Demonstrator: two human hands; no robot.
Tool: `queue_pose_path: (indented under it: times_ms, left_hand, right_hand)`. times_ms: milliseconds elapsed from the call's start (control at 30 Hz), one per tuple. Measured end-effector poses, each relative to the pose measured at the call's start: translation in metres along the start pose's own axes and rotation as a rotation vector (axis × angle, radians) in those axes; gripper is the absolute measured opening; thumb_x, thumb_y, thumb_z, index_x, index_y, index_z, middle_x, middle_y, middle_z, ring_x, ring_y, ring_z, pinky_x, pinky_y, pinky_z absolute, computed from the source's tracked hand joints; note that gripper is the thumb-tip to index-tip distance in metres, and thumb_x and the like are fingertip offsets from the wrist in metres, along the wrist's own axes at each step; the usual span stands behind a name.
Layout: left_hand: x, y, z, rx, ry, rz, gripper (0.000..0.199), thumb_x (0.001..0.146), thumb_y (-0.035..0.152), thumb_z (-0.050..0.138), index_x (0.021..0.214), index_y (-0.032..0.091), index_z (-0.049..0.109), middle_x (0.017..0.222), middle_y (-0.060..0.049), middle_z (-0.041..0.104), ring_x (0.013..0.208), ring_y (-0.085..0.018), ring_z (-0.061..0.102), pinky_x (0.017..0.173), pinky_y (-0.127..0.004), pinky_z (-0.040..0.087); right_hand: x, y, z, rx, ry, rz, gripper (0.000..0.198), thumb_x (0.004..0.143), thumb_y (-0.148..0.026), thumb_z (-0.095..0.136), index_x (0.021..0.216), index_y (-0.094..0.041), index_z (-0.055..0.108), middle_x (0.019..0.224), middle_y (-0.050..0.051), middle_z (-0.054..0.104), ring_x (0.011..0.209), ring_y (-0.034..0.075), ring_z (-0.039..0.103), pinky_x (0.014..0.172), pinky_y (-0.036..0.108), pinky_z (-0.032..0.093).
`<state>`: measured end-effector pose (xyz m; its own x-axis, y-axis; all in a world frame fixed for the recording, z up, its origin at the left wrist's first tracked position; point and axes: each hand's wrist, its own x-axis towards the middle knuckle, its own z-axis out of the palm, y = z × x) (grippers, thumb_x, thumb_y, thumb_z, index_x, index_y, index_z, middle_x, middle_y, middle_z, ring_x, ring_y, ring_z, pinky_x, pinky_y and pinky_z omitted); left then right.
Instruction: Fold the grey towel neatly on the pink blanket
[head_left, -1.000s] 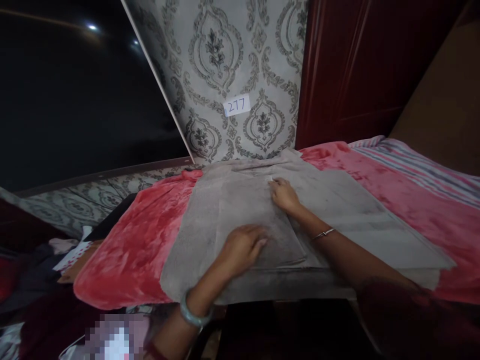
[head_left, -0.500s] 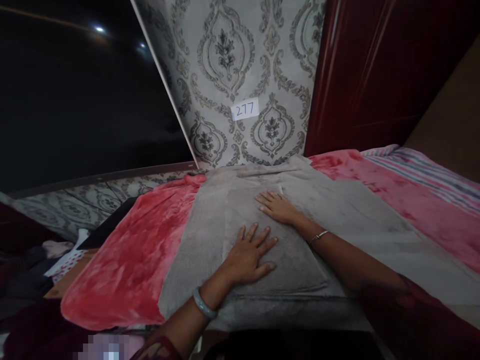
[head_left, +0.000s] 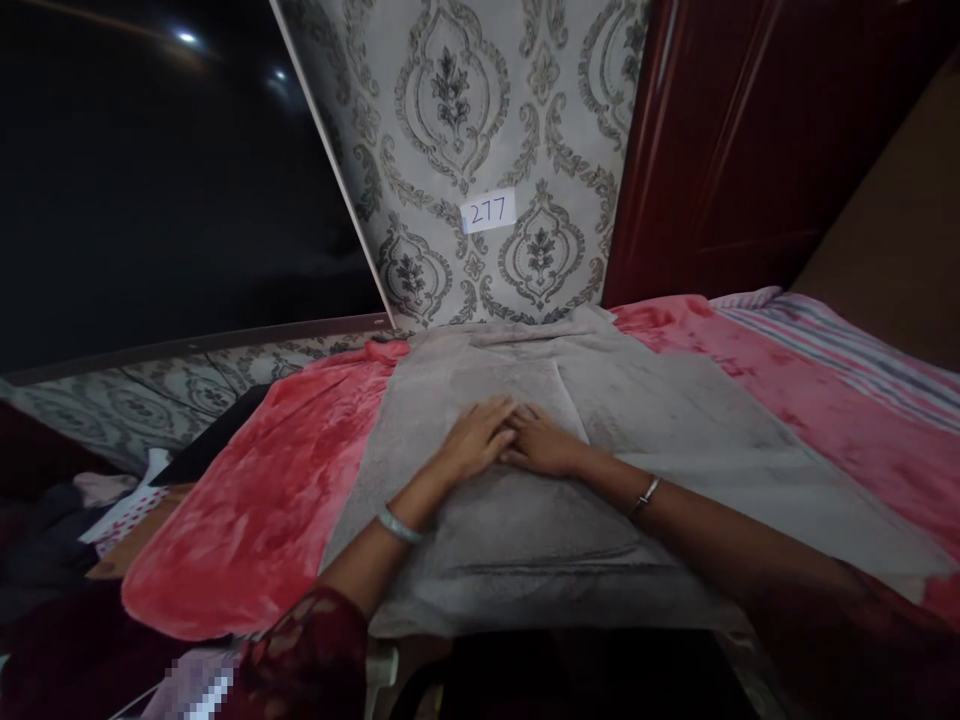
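Head view shows the left hand (head_left: pixel 474 440) and right hand (head_left: pixel 544 443) together, fingers overlapping, laid flat on a folded grey plush cloth (head_left: pixel 540 520). It lies centrally over a red plush blanket (head_left: pixel 255 510), below a wall card (head_left: pixel 489 211) reading 277. Whether the tan object (head_left: pixel 152 524) beside polka-dot fabric (head_left: pixel 129 522) is a box, I cannot tell.

The cloth (head_left: pixel 652 400) is coloured plain grey. The blanket (head_left: pixel 255 510) is mottled in red and pink; a fabric (head_left: pixel 847 335) is striped in pink, white and blue-grey. The wallpaper (head_left: pixel 525 90) is patterned with grey medallions.
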<state>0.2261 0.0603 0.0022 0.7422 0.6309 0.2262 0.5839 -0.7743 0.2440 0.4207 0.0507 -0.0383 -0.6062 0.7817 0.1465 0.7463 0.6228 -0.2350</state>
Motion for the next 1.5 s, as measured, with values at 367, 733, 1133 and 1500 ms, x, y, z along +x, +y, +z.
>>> queue_pose_path:
  times_ms: [367,733,1133,1500]
  left_hand:
    - [0.05,-0.052,0.021,0.262,-0.162,-0.287,0.061,0.104,0.049,0.031,0.161,0.028,0.03,0.169,-0.005,0.025,0.157,-0.028,0.02,0.125,-0.058,0.014]
    - [0.078,-0.043,0.008,0.221,-0.174,-0.116,0.058,0.104,0.048,0.028,0.158,0.028,0.036,0.167,-0.007,0.029,0.156,-0.03,0.023,0.122,-0.063,0.018]
    - [0.127,-0.047,0.037,0.224,-0.209,-0.173,0.063,0.102,0.058,0.028,0.16,0.036,0.031,0.17,-0.001,0.021,0.157,-0.034,0.016,0.122,-0.063,0.014]
    - [0.13,-0.042,0.034,0.31,-0.189,-0.178,0.062,0.103,0.053,0.024,0.162,0.034,0.028,0.17,-0.002,0.021,0.156,-0.034,0.018,0.122,-0.064,0.019]
  right_hand:
    - [-0.08,-0.064,0.0,0.274,-0.152,-0.136,0.084,0.096,-0.058,0.053,0.164,-0.02,0.02,0.168,0.01,0.015,0.157,0.029,0.006,0.127,0.054,0.002]
    - [-0.111,-0.065,-0.034,0.435,0.073,-0.049,0.057,0.102,-0.049,0.049,0.15,-0.017,0.054,0.151,0.014,0.052,0.147,0.026,0.037,0.123,0.044,0.025]
    - [-0.144,-0.085,0.001,0.388,0.012,0.092,0.079,0.092,-0.044,0.066,0.161,-0.038,0.027,0.167,-0.001,0.022,0.156,0.024,0.009,0.128,0.053,0.004]
    - [-0.244,0.028,-0.034,0.226,0.814,0.598,0.043,0.098,-0.042,0.048,0.131,-0.023,0.068,0.131,0.011,0.068,0.121,0.026,0.063,0.106,0.047,0.049]
